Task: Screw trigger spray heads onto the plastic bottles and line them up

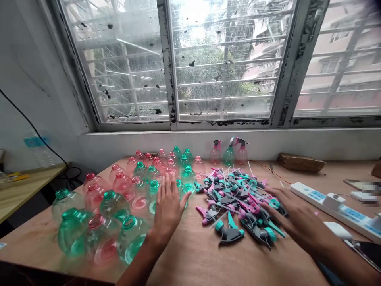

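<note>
Fingers (170,188) splayed, empty: left hand (168,210) by bottles (113,202), right hand (293,216) (tips half-hidden) on sprayers (235,198).

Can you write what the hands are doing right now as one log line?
left hand: open, flat beside empty bottles | right hand: open, resting on spray-head pile | three assembled sprayers by wall

The left hand (169,206) covered the necks of a few bottles (188,174) behind it. The right hand (293,216) lay over one side of the pile of spray heads (238,202), hiding those beneath. Both forearms ran out at the bottom edge. A pixelated patch (370,192) blotted out something on the counter (193,254), perhaps a small device. The power strip (336,204) was cut by the right edge.
</note>
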`<state>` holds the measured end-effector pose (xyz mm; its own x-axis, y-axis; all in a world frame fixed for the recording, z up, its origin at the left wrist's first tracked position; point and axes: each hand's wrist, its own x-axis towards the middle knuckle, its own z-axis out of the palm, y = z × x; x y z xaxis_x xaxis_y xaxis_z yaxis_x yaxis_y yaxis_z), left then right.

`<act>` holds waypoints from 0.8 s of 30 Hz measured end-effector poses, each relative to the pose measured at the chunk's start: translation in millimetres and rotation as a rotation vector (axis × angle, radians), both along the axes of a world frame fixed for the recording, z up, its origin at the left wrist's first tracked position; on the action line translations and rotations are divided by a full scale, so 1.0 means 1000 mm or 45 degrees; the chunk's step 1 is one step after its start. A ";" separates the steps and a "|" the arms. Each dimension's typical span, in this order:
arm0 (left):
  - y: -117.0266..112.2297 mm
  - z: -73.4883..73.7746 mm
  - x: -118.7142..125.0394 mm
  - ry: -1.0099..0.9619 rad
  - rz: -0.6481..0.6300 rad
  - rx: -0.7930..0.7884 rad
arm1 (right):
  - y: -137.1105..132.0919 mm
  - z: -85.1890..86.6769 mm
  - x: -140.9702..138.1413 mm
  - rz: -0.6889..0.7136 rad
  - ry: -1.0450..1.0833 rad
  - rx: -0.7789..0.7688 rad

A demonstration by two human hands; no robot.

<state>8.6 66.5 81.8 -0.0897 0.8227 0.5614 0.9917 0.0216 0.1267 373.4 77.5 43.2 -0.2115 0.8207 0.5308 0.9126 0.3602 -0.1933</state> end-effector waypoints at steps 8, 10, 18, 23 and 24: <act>-0.011 -0.027 0.013 0.026 -0.160 -0.106 | 0.081 -0.031 -0.059 0.060 -0.067 -0.077; -0.022 -0.030 0.012 0.013 -0.206 -0.122 | 0.091 -0.035 -0.064 0.067 -0.073 -0.105; -0.051 -0.060 0.002 -0.440 -0.205 -0.318 | 0.092 -0.022 -0.046 0.175 -0.013 -0.145; -0.052 -0.070 -0.001 -0.755 -0.282 -0.467 | 0.084 0.001 -0.022 0.129 0.117 -0.073; -0.053 -0.069 -0.002 -0.802 -0.285 -0.463 | 0.079 0.009 -0.019 0.117 0.161 -0.035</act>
<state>6.6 13.9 12.3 -0.1126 0.9823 0.1497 0.7197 -0.0233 0.6939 354.6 156.4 52.1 -0.2194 0.8153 0.5359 0.8437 0.4344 -0.3155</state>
